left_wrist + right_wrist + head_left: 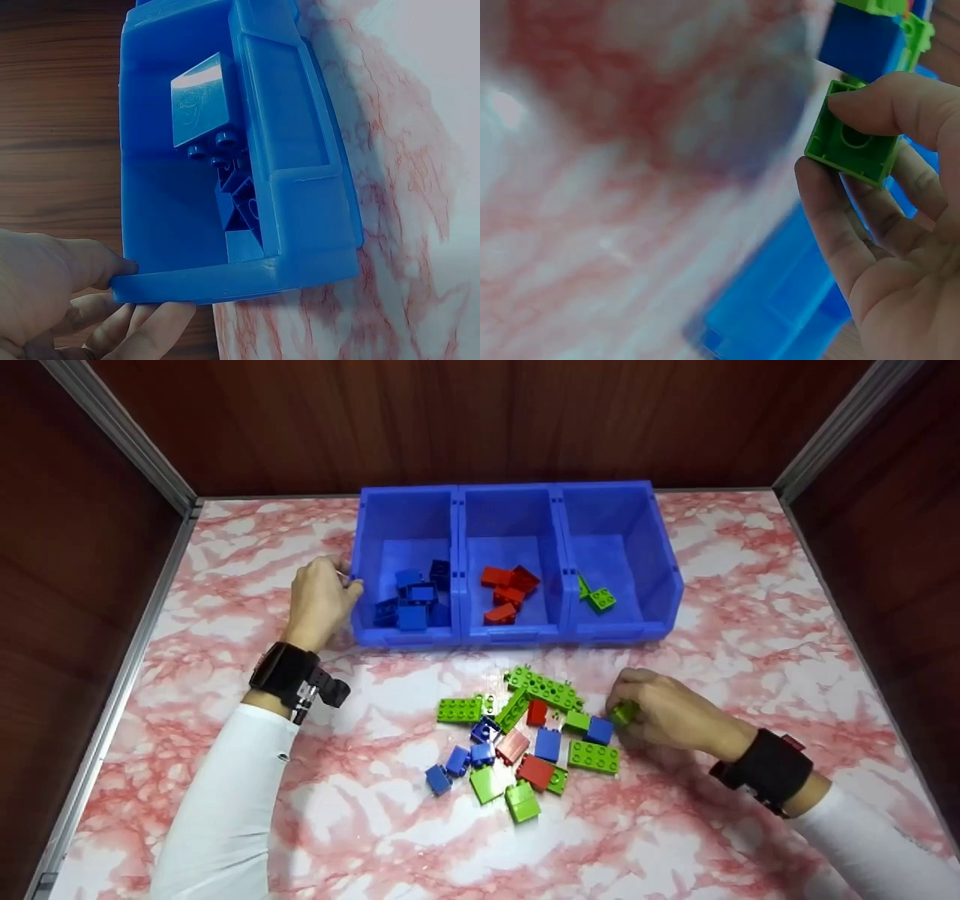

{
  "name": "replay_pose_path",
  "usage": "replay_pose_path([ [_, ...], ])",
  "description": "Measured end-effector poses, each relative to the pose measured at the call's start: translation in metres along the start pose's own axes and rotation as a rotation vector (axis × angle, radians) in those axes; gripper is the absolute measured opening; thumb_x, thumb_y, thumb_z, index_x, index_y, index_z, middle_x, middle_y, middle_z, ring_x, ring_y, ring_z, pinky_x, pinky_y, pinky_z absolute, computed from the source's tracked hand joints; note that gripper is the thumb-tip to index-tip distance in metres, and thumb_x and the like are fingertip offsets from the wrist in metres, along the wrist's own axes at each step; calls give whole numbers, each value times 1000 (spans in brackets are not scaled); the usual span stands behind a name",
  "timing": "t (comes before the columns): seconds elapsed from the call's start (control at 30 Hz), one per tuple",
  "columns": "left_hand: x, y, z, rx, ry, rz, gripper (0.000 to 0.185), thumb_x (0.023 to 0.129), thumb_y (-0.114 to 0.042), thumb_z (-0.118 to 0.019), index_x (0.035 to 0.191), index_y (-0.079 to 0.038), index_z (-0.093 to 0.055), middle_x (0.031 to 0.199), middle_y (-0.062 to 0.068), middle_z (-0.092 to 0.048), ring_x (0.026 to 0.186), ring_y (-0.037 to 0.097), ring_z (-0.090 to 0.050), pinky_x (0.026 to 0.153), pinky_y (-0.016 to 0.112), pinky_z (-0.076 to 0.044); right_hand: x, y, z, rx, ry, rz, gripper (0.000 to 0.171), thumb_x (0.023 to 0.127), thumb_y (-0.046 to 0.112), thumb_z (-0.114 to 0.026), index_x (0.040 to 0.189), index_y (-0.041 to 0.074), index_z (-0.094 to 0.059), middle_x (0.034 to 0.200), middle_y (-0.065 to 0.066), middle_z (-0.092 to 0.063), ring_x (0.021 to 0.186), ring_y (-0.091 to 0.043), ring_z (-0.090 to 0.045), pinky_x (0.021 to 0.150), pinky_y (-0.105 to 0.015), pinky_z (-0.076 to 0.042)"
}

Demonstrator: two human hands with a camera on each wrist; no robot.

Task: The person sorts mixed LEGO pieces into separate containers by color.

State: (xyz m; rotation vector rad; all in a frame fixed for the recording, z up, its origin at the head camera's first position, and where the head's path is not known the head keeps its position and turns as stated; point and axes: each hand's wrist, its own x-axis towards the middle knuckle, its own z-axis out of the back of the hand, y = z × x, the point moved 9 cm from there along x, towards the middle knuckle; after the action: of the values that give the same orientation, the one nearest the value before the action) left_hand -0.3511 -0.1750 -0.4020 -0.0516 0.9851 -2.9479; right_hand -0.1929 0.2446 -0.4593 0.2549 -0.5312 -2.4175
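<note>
My left hand (321, 596) holds the left wall of the blue bin (409, 639), thumb at the rim and fingers on the outer side, as the left wrist view shows. Blue bricks (412, 617) lie in that left compartment. To the right of the brick pile, my right hand (660, 712) pinches a green brick (853, 142) between thumb and fingers, its hollow underside showing in the right wrist view. Just beside it on the table lie a blue brick (599, 730) and a green brick (577, 721).
Red bricks (501, 613) lie in the middle compartment, and green bricks (602, 599) in the right one. In front of the bin spreads a loose pile of green, blue and red bricks, including a long green brick (547, 688). Dark wood panels (480, 427) enclose the marbled table (390, 840).
</note>
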Motion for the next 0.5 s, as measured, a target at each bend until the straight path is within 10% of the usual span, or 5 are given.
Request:
replay_pose_path([
  [0.5, 1, -1, 0, 23, -5, -9, 28, 97, -12, -65, 116, 8, -70, 112, 27, -76, 105, 40, -72, 98, 52, -57, 34, 5, 100, -19, -334, -139, 31, 74, -10, -82, 101, 3, -74, 96, -13, -68, 82, -24, -66, 68, -27, -57],
])
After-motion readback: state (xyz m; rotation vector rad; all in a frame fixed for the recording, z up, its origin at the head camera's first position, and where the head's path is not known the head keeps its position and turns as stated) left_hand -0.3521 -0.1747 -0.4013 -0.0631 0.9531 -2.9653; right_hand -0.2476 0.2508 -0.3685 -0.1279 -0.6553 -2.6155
